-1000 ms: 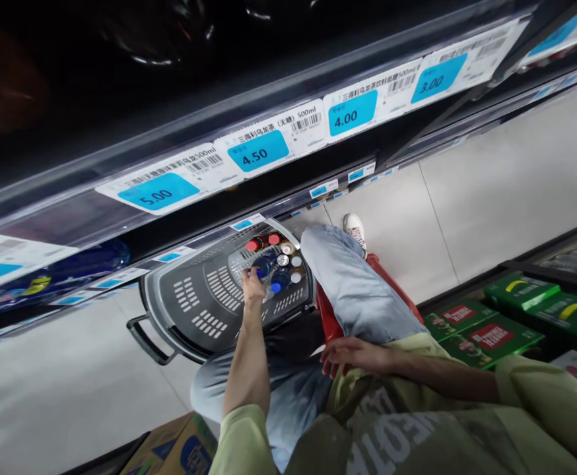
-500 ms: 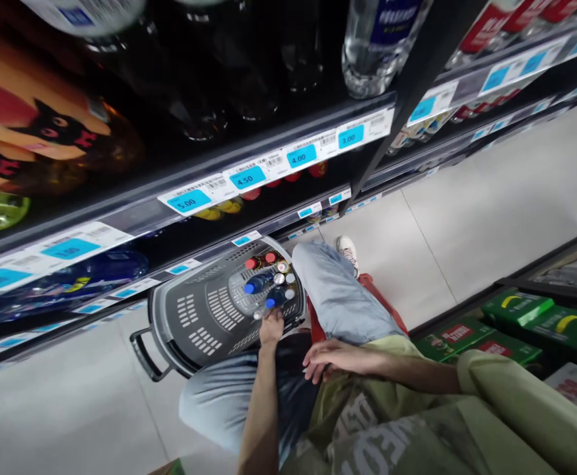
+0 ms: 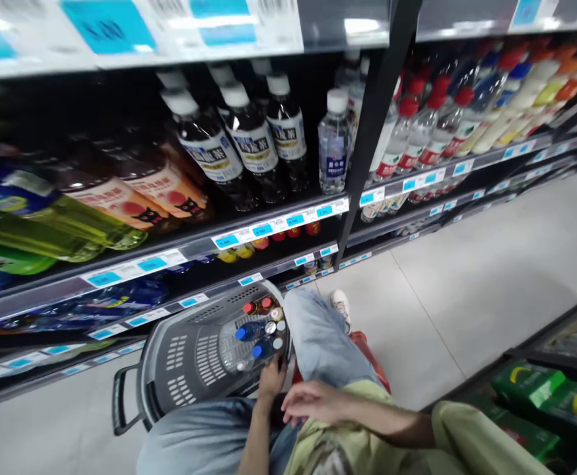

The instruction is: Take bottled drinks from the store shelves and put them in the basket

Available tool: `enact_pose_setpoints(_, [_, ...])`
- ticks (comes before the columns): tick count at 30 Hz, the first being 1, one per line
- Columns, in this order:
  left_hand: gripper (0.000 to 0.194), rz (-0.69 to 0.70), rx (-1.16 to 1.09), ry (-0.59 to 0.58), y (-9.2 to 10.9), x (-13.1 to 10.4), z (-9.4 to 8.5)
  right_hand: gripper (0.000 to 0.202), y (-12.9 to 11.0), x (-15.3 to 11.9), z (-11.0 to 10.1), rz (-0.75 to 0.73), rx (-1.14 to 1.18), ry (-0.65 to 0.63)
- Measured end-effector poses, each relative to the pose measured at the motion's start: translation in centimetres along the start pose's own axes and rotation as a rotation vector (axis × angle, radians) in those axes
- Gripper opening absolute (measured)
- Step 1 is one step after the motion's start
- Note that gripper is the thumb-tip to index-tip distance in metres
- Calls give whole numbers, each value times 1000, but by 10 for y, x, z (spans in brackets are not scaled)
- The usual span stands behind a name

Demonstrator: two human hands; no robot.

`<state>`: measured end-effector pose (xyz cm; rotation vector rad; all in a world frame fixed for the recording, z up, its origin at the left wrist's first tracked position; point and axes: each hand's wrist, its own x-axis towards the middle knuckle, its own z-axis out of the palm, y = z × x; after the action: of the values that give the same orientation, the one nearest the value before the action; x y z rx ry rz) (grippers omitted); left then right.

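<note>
A grey shopping basket (image 3: 184, 333) stands on the floor against the shelves. Inside, at its right end, several bottles are grouped, among them a blue-capped bottle (image 3: 263, 348), a second blue-capped bottle (image 3: 249, 331) and a red-capped bottle (image 3: 250, 307). My left hand (image 3: 271, 377) is at the near right rim of the basket, beside the bottles. Its fingertips are in shadow, so their grip is unclear. My right hand (image 3: 308, 402) lies near my lap with loosely spread fingers and holds nothing.
Shelves ahead carry dark bottles with white caps (image 3: 251, 148), a clear water bottle (image 3: 335, 142) and red-capped bottles (image 3: 430, 135). A black upright post (image 3: 368, 145) divides them. Green boxes (image 3: 531, 389) stand at right. A red object (image 3: 370, 359) is under my leg.
The view has tilted up, showing more of the shelf bottles. My left hand has shifted toward the basket's right end. My right hand stays near my lap.
</note>
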<state>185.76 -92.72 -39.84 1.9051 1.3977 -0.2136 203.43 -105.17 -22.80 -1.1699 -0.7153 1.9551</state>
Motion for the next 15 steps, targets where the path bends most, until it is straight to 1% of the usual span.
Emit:
enact_pose_setpoints(1, [46,32,3,30,-5,-1,4,28,-6,-4,-6,-112,-117,52])
enact_pose_setpoints(3, [50,82,3,111,-16,-3,15,22,-21,-9,-28,-312,-278,219])
enact_pose_setpoints(5, [53,114,-14,191,-26,-4,27,25,-34,-6,-64,-435,-320,425])
enact_pose_setpoints(6, [55,115,-26,222,-30,-5,32,28,-40,-2,-86,-472,-319,536])
enact_pose_setpoints(8, [58,95,-54,268,-34,-6,41,34,-50,10,-137,-520,-314,743])
enact_pose_setpoints(10, [59,74,-93,294,-36,-8,46,42,-58,22,-191,-558,-349,908])
enact_pose_setpoints(12, [57,71,-134,310,-36,-10,48,50,-69,31,-241,-572,-466,1048])
enact_pose_setpoints(13, [56,78,-151,321,-35,-12,48,54,-78,34,-262,-576,-558,1101])
enact_pose_setpoints(15, [52,94,-168,351,-34,-14,49,60,-102,38,-297,-593,-804,1167])
